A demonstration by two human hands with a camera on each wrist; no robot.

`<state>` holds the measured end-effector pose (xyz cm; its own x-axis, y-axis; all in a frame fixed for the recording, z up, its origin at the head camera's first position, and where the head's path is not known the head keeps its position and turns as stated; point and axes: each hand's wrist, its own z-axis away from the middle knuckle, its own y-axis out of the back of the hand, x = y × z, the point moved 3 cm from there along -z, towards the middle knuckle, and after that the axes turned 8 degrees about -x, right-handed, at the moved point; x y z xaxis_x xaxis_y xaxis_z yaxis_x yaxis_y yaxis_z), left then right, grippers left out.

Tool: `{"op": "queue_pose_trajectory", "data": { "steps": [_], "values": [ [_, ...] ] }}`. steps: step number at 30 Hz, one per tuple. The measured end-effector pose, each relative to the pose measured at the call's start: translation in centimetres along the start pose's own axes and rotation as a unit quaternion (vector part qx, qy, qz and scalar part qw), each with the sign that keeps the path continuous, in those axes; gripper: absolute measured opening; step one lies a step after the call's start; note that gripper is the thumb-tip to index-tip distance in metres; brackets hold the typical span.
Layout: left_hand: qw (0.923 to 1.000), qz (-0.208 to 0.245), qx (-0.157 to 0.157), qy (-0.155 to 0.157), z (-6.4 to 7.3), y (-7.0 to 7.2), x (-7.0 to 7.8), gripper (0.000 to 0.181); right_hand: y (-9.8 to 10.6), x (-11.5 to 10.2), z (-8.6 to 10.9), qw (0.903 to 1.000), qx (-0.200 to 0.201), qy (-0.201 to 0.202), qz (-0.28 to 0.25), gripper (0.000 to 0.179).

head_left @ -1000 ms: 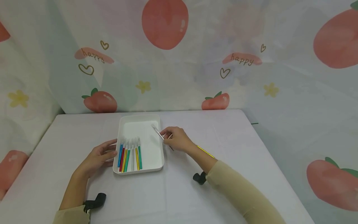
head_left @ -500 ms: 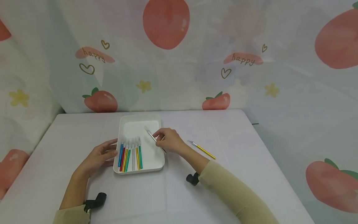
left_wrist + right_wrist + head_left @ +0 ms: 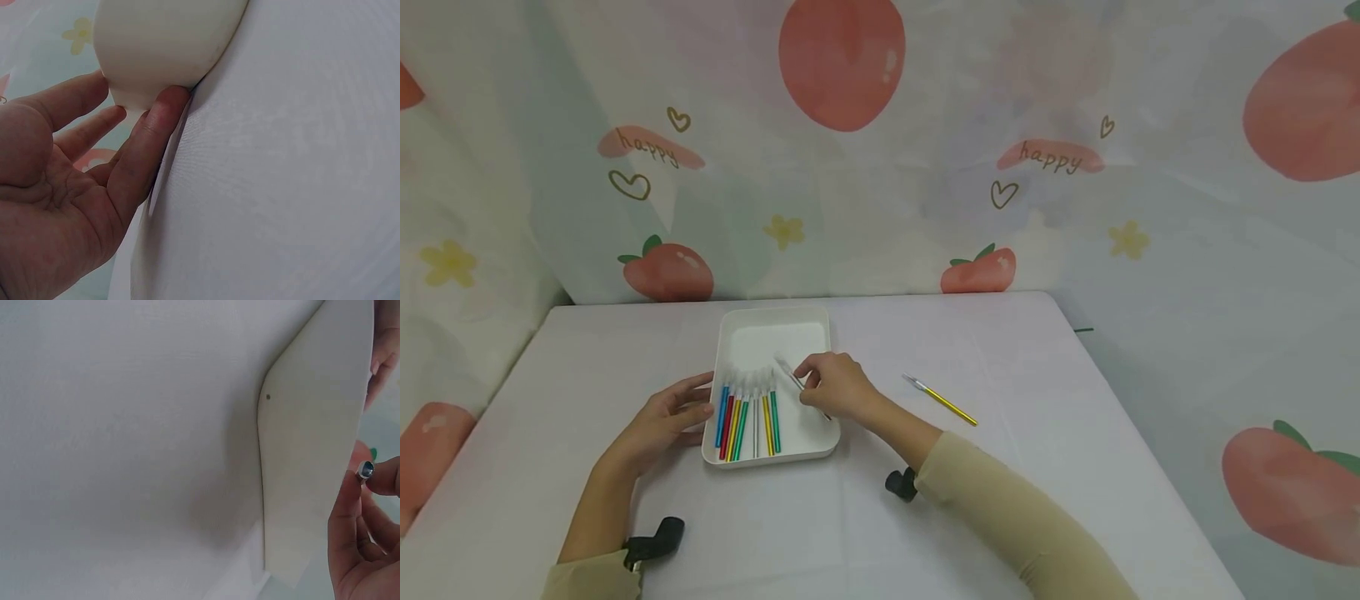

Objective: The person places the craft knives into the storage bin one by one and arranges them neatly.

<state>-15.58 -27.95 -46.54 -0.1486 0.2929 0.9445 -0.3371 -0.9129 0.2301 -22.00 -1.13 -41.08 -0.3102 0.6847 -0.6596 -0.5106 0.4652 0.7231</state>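
My right hand (image 3: pixel 841 387) pinches a slim silver craft knife (image 3: pixel 788 369) with a clear cap over its tip. It holds the knife slanted above the right half of a white tray (image 3: pixel 778 333). In the right wrist view the round handle end (image 3: pixel 365 469) shows between thumb and fingers. A row of capped craft knives in blue, red, yellow, green (image 3: pixel 777 423) and silver lies in the tray's near left part. My left hand (image 3: pixel 658 421) rests at the tray's left side, its extended fingers (image 3: pixel 153 125) touching the outer wall.
One yellow craft knife (image 3: pixel 947 402) lies alone on the white tablecloth (image 3: pixel 955 517), right of the tray. Behind the table hangs a fruit-printed cloth (image 3: pixel 880 217). A black wrist camera (image 3: pixel 658 539) shows on the left arm, and another (image 3: pixel 901 484) on the right.
My right hand has moved left and slightly nearer, carrying the silver craft knife from the tray's right edge toward the row. The yellow craft knife on the tablecloth has come into full view. Left hand unchanged.
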Motion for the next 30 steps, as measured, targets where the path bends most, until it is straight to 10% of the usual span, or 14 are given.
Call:
{"op": "queue_pose_trajectory", "data": {
  "steps": [16, 30],
  "values": [
    [1.0, 0.003, -0.003, -0.006, 0.1, 0.3, 0.0, 0.07, -2.4, -1.1, -0.7, 0.9908, -0.01, -0.003, 0.135, 0.034],
    [0.9999, 0.008, -0.007, -0.005, 0.1, 0.2, 0.2, 0.069, -3.7, -1.4, -0.8, 0.9911, -0.019, -0.01, 0.131, 0.037]
  ]
}}
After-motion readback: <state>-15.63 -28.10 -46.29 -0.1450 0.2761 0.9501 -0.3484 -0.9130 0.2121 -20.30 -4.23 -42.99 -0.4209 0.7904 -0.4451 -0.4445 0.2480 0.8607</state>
